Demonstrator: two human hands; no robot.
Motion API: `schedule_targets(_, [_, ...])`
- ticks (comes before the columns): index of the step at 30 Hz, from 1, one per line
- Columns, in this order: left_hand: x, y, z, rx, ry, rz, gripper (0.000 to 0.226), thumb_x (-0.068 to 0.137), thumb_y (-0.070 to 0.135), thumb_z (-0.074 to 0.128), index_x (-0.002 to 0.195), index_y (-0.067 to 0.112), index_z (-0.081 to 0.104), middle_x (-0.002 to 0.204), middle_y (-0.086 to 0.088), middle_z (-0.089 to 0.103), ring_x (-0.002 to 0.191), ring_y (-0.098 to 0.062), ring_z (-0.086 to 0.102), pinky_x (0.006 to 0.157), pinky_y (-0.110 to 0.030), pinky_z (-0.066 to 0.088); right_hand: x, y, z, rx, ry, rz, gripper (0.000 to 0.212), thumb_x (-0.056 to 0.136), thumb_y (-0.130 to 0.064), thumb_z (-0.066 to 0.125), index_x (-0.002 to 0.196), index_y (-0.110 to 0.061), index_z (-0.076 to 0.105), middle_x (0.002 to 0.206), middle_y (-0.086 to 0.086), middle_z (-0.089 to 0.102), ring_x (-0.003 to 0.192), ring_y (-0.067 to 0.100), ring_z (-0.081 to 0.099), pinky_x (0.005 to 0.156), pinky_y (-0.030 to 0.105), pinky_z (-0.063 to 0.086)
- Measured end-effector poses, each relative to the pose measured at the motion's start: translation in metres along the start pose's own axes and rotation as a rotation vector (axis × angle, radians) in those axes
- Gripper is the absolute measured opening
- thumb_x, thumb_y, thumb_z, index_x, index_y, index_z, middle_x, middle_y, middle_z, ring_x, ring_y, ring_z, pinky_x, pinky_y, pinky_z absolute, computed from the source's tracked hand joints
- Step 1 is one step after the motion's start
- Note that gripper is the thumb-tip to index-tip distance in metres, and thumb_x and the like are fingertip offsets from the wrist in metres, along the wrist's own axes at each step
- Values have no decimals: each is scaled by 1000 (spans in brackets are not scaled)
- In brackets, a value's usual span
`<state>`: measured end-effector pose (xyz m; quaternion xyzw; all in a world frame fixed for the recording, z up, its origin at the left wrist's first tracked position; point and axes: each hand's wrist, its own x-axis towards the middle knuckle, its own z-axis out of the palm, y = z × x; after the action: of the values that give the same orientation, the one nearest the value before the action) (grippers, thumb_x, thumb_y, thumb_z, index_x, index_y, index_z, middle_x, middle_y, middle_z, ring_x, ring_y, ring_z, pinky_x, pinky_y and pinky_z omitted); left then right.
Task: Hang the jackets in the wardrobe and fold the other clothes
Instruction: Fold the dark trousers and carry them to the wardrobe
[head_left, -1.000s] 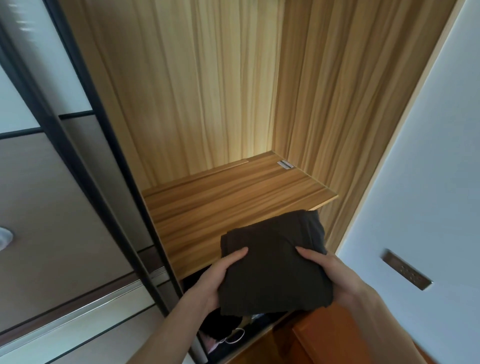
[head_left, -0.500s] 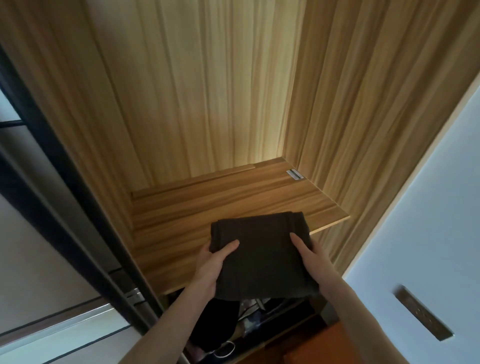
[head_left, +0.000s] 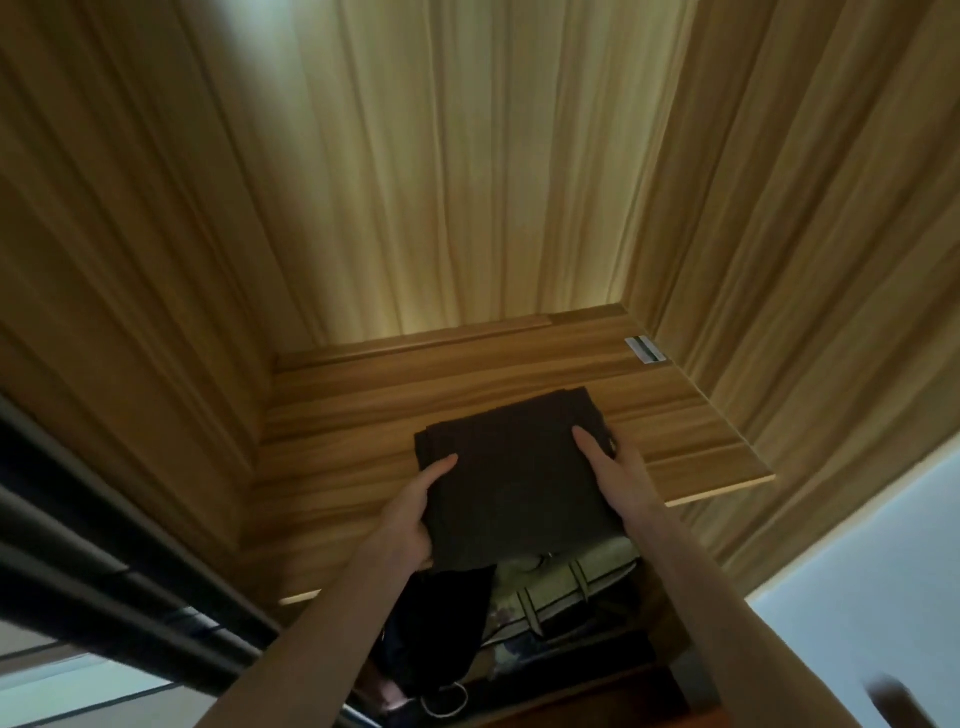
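Observation:
A folded dark brown garment (head_left: 514, 478) lies mostly over the wooden wardrobe shelf (head_left: 363, 415), its near edge hanging past the shelf's front. My left hand (head_left: 415, 514) grips its left edge, thumb on top and fingers underneath. My right hand (head_left: 613, 467) holds its right edge, thumb lying flat on top. Whether the garment rests fully on the shelf is unclear.
Wooden walls close in the shelf at the left, back and right (head_left: 779, 260). Below the shelf hang dark clothes (head_left: 441, 623) and a pale green bag (head_left: 561, 587). A dark sliding-door frame (head_left: 104, 545) runs along the lower left; a white wall (head_left: 857, 597) is at the right.
Both hands have carried the folded garment forward from in front of the shelf's edge to over the shelf. The view has moved closer into the wardrobe.

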<state>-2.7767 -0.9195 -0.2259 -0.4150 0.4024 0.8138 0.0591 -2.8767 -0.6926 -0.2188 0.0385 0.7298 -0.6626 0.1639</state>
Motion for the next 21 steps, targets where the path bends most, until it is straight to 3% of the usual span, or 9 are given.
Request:
schedule_targets(3, [27, 1, 2, -2, 20, 37, 47, 81, 33, 87, 117, 9, 72, 113, -20, 75, 105, -40, 71, 101, -59, 53, 31, 11, 6, -46, -24, 0, 49, 95, -52, 69, 135, -26, 58, 118, -4, 68, 104, 18, 69, 89, 38, 59])
schedule_targets(8, [65, 1, 0, 105, 124, 234, 33, 93, 36, 77, 121, 23, 65, 115, -11, 74, 102, -35, 71, 96, -55, 58, 74, 36, 21, -106, -54, 24, 56, 93, -58, 67, 140, -30, 57, 126, -4, 67, 109, 19, 67, 99, 46, 58])
schedule_targets(14, [102, -7, -7, 383, 241, 510, 58, 95, 31, 74, 144, 22, 46, 132, -1, 61, 120, -25, 62, 108, -51, 51, 98, 61, 34, -172, -40, -18, 43, 97, -52, 65, 134, -29, 63, 120, -7, 70, 113, 19, 67, 102, 49, 56])
schedule_targets(19, [121, -15, -6, 645, 365, 660, 57, 97, 34, 70, 144, 18, 43, 133, -2, 58, 124, -24, 59, 108, -49, 50, 102, 66, 39, -310, -10, -58, 42, 104, -42, 57, 141, -20, 59, 114, -6, 68, 111, 21, 65, 89, 32, 50])
schedule_targets(21, [124, -18, -5, 754, 447, 689, 60, 97, 38, 68, 146, 16, 42, 136, -3, 59, 125, -25, 60, 106, -50, 51, 101, 66, 43, -393, 6, -121, 42, 106, -38, 55, 143, -18, 56, 116, -5, 65, 116, 23, 64, 91, 30, 47])
